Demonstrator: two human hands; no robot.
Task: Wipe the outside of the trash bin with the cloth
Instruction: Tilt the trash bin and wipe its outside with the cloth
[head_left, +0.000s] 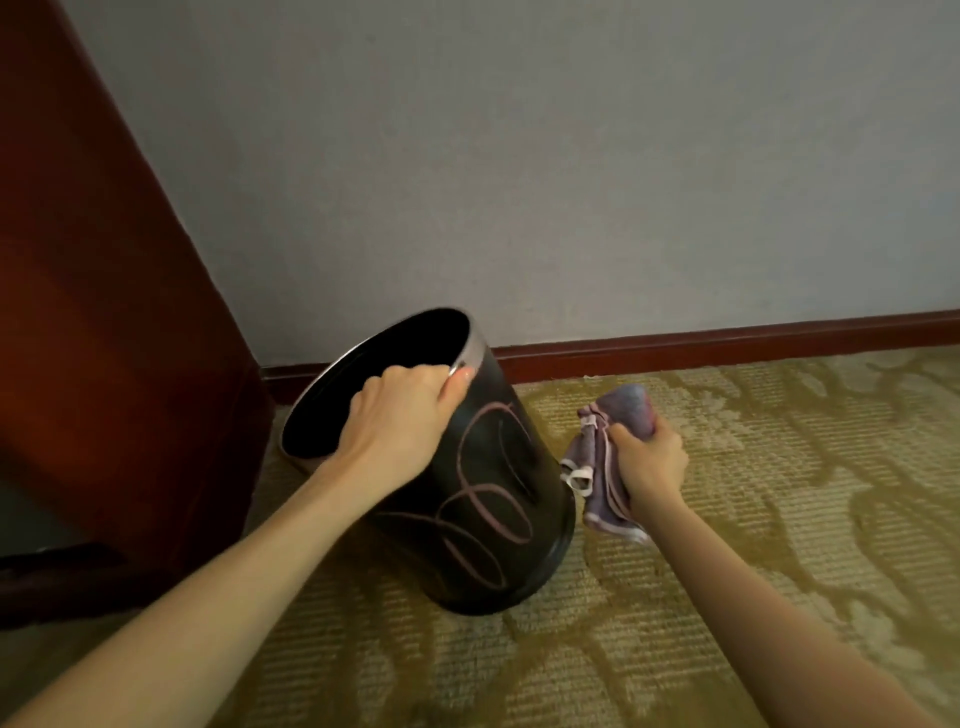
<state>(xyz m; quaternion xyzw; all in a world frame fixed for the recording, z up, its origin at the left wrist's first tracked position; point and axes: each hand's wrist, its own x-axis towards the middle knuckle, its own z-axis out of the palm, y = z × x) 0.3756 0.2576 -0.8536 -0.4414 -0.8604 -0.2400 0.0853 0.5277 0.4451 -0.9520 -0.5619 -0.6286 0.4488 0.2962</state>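
1. A round, dark trash bin (467, 499) stands tilted on a patterned yellow-green carpet (753, 519), near a grey wall (571, 156) with a red-brown skirting board (727, 338); a dark wooden cabinet (104, 312) rises just to its left.
2. The left hand (400, 415) is closed over the bin's rim, thumb outside and fingers curled inside, tipping the open mouth away to the left; the base rests on its near edge.
3. The right hand (649, 462) is clenched around a bunched purple cloth (608, 457) with pale edging, held just beside the bin's right wall; whether the cloth touches the bin is hard to tell.
4. The bin looks stiff, smooth and faintly glossy, with looping pink line decoration and a paler band at the rim; it seems light, since one hand tips it; the rim is the sound place to hold while the slick wall is wiped.
5. The cloth looks soft and limp, towel-like; it should fold to the curved wall under light pressure.
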